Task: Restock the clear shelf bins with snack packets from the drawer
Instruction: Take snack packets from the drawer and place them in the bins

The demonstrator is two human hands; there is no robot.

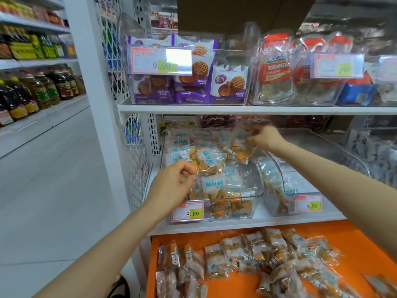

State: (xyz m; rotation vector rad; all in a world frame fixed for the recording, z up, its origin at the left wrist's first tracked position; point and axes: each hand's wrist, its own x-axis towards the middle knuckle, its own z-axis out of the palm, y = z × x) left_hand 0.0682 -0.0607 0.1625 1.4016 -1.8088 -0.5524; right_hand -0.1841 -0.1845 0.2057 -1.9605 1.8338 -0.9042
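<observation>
A clear bin on the lower shelf holds several clear snack packets with orange pieces and blue print. My left hand is at the bin's front left, fingers pinched on a snack packet lying on the pile. My right hand reaches deep over the bin and grips a blurred clear packet. Below the shelf, the open orange drawer holds several more of the same packets. A second clear bin to the right is partly filled.
Price tags reading 8.80 hang on both lower bins. The upper shelf carries bins of purple cookie packs and red-labelled packs. A wire mesh panel stands at left, with oil bottles across the aisle.
</observation>
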